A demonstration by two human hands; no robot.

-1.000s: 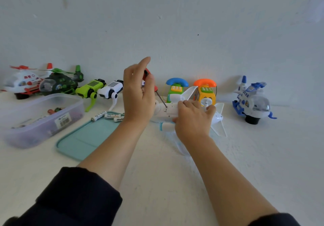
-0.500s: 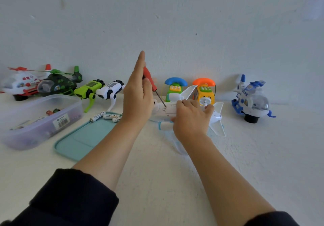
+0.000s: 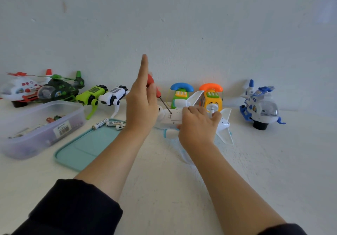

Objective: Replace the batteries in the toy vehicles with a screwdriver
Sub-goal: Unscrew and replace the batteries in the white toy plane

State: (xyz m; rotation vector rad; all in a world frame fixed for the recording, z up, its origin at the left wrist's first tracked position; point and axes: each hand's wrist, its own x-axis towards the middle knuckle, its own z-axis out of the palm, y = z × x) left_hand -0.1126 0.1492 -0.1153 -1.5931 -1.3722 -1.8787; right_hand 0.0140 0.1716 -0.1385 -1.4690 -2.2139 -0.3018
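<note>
Pinching red-handled screwdriver [image 3: 152,87], left hand [image 3: 142,103] — tip on white plastic toy airplane [image 3: 225,123]; right hand [image 3: 197,125] grips its fuselage.

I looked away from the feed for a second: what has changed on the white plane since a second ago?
The left hand has straightened its forefinger from bent to pointing straight up while turning the red screwdriver. The tip stays on the upturned white toy plane. The right hand holds the plane as before. Batteries, teal tray and the other toys have not moved.
</note>
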